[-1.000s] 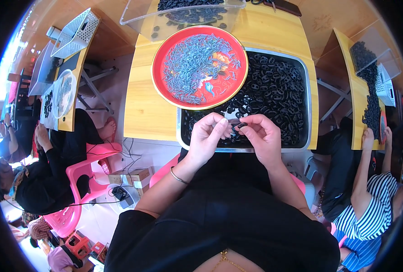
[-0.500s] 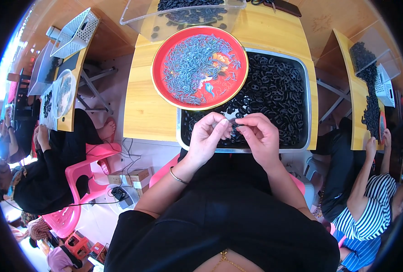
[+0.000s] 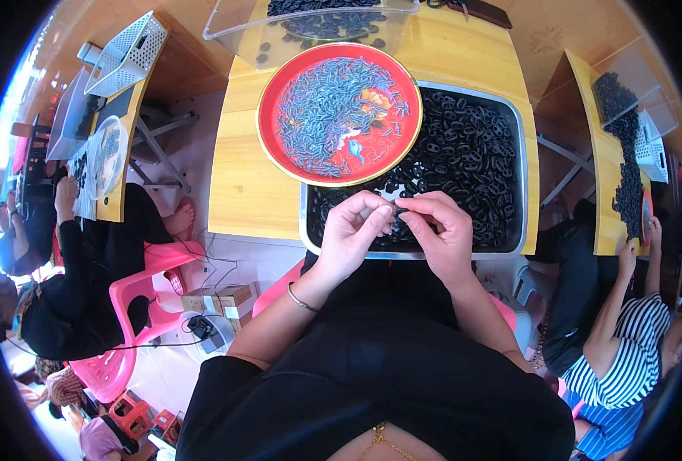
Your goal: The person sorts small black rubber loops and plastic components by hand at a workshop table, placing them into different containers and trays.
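Observation:
My left hand (image 3: 356,232) and my right hand (image 3: 441,232) meet fingertip to fingertip over the near part of a metal tray (image 3: 471,254). Both are closed in a pinch. Something small and dark shows between the tips, but the fingers and the dark background hide what it is. Many black, oval plastic pieces with holes (image 3: 471,146) fill the tray. A round red plate (image 3: 375,157) with a gold rim rests over the tray's far left corner. Small grey-blue rods (image 3: 318,107) are heaped on it, mostly at its left and middle.
Beyond the plate stands a clear plastic bin (image 3: 241,34) with more black pieces. Scissors (image 3: 452,6) lie near a dark case (image 3: 487,11) on the wooden table (image 3: 253,177). Co-workers sit at tables on both sides. A pink chair (image 3: 134,307) stands at left.
My hands stay nearly in place, the fingertips shifting only slightly. The co-worker at left has raised a hand onto their table; the co-worker at right has moved their hands a little.

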### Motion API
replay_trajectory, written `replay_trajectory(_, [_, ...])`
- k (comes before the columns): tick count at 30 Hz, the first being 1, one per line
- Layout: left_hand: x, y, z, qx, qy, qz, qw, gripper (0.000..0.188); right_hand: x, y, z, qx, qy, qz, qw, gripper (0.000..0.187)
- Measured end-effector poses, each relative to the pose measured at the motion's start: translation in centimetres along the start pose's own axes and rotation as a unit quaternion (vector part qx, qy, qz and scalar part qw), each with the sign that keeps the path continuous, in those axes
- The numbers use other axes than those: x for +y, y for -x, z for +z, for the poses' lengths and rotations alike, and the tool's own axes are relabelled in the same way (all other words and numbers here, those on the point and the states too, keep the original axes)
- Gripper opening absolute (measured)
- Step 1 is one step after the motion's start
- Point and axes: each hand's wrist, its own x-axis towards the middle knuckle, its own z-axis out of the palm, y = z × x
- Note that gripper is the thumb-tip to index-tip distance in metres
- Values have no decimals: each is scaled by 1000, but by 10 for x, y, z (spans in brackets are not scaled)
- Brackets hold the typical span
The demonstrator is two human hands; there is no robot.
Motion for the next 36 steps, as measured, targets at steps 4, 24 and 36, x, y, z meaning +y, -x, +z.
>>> replay_trajectory(4, [1,1,0,3,-1,6,1000,11,0,0,-1,-17,9,-9,1000,19])
replay_trajectory(24, [-5,3,0,33,-36,70,996,11,7,1,-1,-4,-39,57,998,14])
replay_trajectory(36, [-3,2,2,31,-67,58,996,17,11,5,-1,-6,-146,65,987,13])
